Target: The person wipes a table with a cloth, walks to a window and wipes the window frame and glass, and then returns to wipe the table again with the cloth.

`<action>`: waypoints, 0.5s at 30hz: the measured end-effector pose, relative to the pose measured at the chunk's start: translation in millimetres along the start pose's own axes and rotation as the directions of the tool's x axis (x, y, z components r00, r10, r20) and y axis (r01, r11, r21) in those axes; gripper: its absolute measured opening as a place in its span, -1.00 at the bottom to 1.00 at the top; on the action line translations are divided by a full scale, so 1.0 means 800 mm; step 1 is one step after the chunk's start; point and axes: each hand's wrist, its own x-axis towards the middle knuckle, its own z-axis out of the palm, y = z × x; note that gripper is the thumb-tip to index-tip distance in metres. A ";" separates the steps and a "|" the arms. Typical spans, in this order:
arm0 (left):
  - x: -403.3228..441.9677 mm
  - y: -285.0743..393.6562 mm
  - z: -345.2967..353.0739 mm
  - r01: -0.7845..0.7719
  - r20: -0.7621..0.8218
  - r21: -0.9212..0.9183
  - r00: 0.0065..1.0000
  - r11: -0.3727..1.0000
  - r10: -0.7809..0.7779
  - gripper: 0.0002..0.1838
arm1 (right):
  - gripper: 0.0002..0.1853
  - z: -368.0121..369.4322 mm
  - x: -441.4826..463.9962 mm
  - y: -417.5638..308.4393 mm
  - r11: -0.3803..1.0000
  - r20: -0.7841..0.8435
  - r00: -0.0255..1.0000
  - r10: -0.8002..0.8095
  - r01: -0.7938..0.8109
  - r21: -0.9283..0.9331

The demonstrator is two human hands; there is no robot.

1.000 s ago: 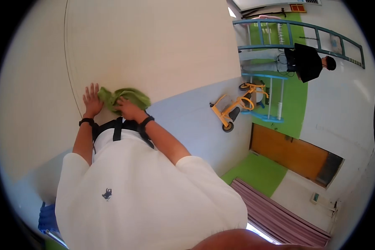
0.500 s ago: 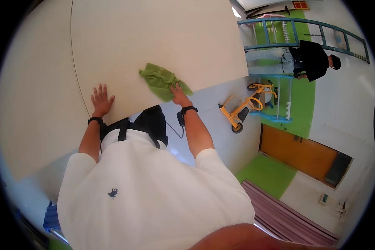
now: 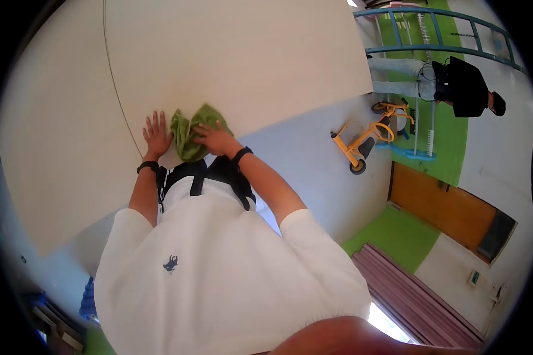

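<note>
Our right hand (image 3: 216,141) is part-open, fingers spread on the crumpled green cloth (image 3: 185,137), near the tabletop (image 3: 249,59) edge. Our left hand (image 3: 157,141) is flat, open, empty beside it. Uneven pressure could bunch the cloth, tbh.

A small dark animal logo (image 3: 170,264) is showing on the white shirt (image 3: 237,260). No words or numbers are showing clearly enough to read.

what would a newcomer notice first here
The crumpled green cloth under the right hand, bright against the pale tabletop. Then the yellow cycle on the floor at the picture's right, and above it a person in black near a blue ladder.
</note>
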 end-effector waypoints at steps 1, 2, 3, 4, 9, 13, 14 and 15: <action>0.009 0.005 -0.007 0.005 0.005 -0.067 1.000 0.998 -0.005 -0.14 | -0.31 -0.013 -0.011 0.022 0.992 -0.068 0.990 0.124 -0.122 0.032; 0.026 0.015 -0.014 0.016 -0.001 -0.141 1.000 0.990 -0.016 -0.14 | -0.29 -0.030 -0.023 0.048 0.970 -0.134 0.961 0.243 -0.237 0.057; 0.025 0.010 -0.010 0.012 -0.017 -0.149 1.000 0.989 -0.015 -0.14 | -0.28 -0.030 -0.031 0.057 0.944 -0.100 0.939 0.330 -0.325 0.066; 0.032 0.012 -0.013 0.015 -0.024 -0.147 1.000 0.989 -0.018 -0.15 | -0.26 -0.040 -0.041 0.080 0.911 -0.072 0.909 0.411 -0.406 0.074; 0.085 0.043 -0.039 -0.033 -0.040 -0.073 0.999 0.997 0.030 -0.16 | -0.19 -0.059 -0.105 0.162 0.551 0.061 0.585 0.809 -0.790 0.269; 0.083 0.032 -0.056 -0.026 0.070 -0.069 0.997 0.997 0.030 -0.15 | -0.15 -0.046 -0.089 0.124 0.547 0.046 0.606 0.794 -0.746 0.379; 0.081 0.034 -0.058 -0.039 0.083 -0.105 0.995 0.994 0.048 -0.15 | -0.15 -0.031 -0.075 0.108 0.668 -0.007 0.703 0.711 -0.673 0.316; 0.079 0.036 -0.056 -0.065 0.095 -0.103 0.993 0.993 0.074 -0.15 | -0.15 -0.015 -0.062 0.090 0.767 -0.045 0.783 0.620 -0.593 0.245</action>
